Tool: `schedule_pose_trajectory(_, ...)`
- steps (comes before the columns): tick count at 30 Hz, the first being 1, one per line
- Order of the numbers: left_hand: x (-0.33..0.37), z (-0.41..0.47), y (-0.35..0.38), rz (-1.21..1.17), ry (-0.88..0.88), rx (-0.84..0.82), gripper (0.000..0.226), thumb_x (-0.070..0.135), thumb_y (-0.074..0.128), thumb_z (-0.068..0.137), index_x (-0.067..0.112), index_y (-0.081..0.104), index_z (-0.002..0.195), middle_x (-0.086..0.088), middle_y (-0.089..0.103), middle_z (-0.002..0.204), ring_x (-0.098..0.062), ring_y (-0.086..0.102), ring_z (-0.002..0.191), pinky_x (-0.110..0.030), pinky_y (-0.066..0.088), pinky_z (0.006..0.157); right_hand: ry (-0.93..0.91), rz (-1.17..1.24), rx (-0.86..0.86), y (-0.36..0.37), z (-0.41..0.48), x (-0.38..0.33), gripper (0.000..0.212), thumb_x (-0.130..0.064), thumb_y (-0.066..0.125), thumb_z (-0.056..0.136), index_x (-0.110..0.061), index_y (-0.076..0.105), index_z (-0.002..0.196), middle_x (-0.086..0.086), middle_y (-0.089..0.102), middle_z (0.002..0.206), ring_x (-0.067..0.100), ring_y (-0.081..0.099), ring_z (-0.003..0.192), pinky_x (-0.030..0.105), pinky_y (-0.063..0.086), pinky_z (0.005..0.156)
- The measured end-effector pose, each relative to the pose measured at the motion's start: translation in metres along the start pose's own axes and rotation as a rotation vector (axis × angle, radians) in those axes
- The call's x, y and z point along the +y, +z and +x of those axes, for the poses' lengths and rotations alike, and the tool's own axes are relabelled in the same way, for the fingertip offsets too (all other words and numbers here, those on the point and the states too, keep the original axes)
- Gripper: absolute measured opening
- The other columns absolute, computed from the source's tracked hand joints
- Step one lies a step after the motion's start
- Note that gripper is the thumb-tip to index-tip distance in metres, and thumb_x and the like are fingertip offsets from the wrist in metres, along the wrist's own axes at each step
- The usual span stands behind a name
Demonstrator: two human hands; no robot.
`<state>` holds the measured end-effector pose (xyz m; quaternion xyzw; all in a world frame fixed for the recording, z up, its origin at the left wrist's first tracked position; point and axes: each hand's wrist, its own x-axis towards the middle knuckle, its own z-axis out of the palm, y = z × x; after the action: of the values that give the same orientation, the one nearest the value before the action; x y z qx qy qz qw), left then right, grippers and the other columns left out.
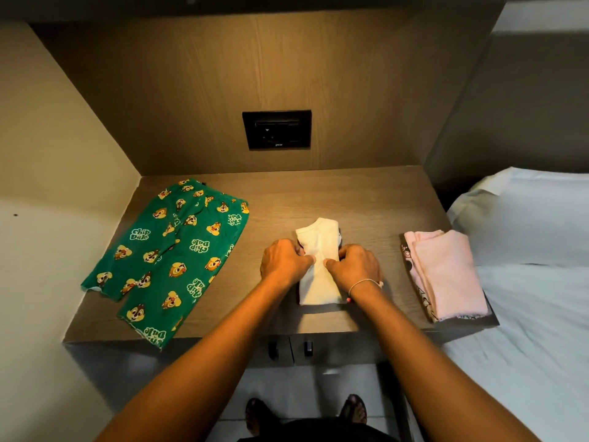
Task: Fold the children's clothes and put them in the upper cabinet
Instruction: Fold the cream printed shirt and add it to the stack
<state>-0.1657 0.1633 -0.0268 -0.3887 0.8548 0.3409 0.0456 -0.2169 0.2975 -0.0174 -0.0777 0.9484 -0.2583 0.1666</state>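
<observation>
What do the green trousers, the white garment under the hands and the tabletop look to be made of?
Green trousers: soft printed fabric, probably cotton knit; matte, lying limp and flat. White garment: plain matte cloth, likely cotton, holding soft folds. Tabletop: grey-brown wood-grain surface, probably laminate; streaked grain, slight sheen under the light.

Hands (322, 266) hide the cream garment's (320, 240) middle.

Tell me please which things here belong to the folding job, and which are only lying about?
Part of the job:
- cream garment, narrow fold, under both hands: left hand, right hand
- green cartoon-print pants, spread flat, unfolded
- pink garment, already folded
- wooden desk, the work surface

Not part of it:
- wall socket
- bed
</observation>
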Motion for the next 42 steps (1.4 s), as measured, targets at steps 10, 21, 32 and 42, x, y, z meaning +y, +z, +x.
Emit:
schedule_pose_trajectory(10, 0.014, -0.009, 0.003, -0.414, -0.053, -0.004, 0.034, 0.015, 0.079, 0.071, 0.021, 0.049, 0.087, -0.007, 0.064, 0.090, -0.029, 0.063, 0.086, -0.045, 0.057, 0.079, 0.072, 0.563, 0.046, -0.001, -0.006, 0.014, 0.025, -0.024, 0.079, 0.075, -0.025, 0.061, 0.092, -0.007, 0.066, 0.086, 0.016, 0.065, 0.083, 0.035, 0.055, 0.076)
schedule_pose_trajectory(21, 0.122, -0.061, 0.042, -0.951, 0.280, -0.329, 0.048, 0.002, 0.080, 0.072, 0.026, 0.043, 0.091, 0.006, 0.058, 0.072, -0.008, 0.063, 0.065, -0.026, 0.051, 0.056, -0.037, 0.440, 0.340, -0.139, -0.020, 0.101, 0.028, -0.037, 0.078, 0.077, -0.035, 0.057, 0.096, -0.019, 0.059, 0.086, 0.002, 0.058, 0.076, 0.022, 0.046, 0.063)
schedule_pose_trajectory(32, 0.122, -0.069, 0.110, -0.018, 0.848, -0.023, 0.083, 0.065, 0.056, 0.079, 0.029, 0.024, 0.147, 0.002, 0.030, 0.155, -0.018, 0.023, 0.143, -0.040, 0.019, 0.113, -0.168, 0.059, 0.283, -0.144, -0.004, 0.184, 0.061, -0.053, 0.059, 0.088, -0.031, 0.035, 0.140, 0.003, 0.047, 0.144, 0.025, 0.048, 0.126, 0.044, 0.045, 0.098)
schedule_pose_trajectory(42, 0.115, -0.043, 0.123, 0.537, 0.976, -0.232, 0.110, 0.092, 0.021, 0.071, 0.025, -0.007, 0.154, 0.003, -0.007, 0.164, -0.023, -0.019, 0.148, -0.055, -0.011, 0.117, -0.309, -0.314, -0.119, -0.133, 0.013, 0.205, 0.062, -0.050, 0.014, 0.096, -0.033, -0.011, 0.150, -0.006, -0.013, 0.162, 0.020, -0.012, 0.149, 0.047, -0.005, 0.120)
